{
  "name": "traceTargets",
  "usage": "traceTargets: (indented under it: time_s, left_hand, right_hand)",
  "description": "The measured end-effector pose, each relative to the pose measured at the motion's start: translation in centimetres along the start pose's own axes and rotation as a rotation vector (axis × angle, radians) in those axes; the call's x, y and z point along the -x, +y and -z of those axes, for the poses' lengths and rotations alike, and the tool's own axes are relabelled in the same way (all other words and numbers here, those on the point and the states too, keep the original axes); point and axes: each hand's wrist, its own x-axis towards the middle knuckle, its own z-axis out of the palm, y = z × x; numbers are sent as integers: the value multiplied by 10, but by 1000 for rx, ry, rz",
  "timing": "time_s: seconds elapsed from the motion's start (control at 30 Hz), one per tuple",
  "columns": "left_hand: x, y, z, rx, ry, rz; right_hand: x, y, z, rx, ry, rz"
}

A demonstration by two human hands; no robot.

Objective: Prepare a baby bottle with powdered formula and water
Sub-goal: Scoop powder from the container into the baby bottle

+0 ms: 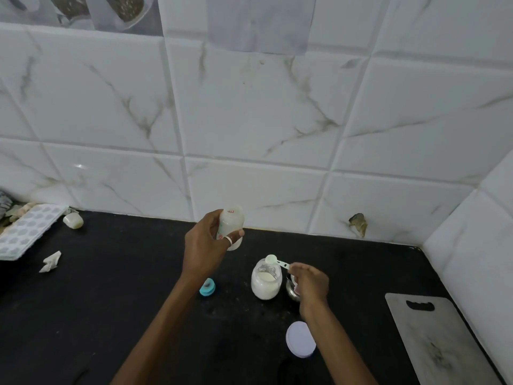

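My left hand [204, 250] holds a white baby bottle [231, 225] raised above the black counter [111, 287], open end away from me, tilted. My right hand [309, 283] pinches the handle of a pale green measuring scoop [273, 261], whose bowl hovers over the mouth of a glass jar [266, 283] partly filled with white formula powder. The jar stands uncovered on the counter. A teal bottle cap with teat [207, 287] lies left of the jar. A small steel cup [293, 291] sits half hidden behind my right hand.
A lilac jar lid [300, 339] lies near my right forearm. A steel cutting board [433, 340] lies at the right. At the far left are a white ice tray [25, 232], a soap bar [73, 220] and crumpled paper [51, 261]. Tiled walls bound the back and right.
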Motion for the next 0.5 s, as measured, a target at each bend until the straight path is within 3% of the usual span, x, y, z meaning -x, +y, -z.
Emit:
traceTargets:
  time_s: [0.3, 0.5]
  left_hand:
    - [5, -14, -4, -45, -23, 12]
    - [4, -19, -6, -40, -35, 19]
  right_hand:
    - [-14, 8, -18, 202, -8, 125]
    - [-21, -8, -27, 677, -57, 528]
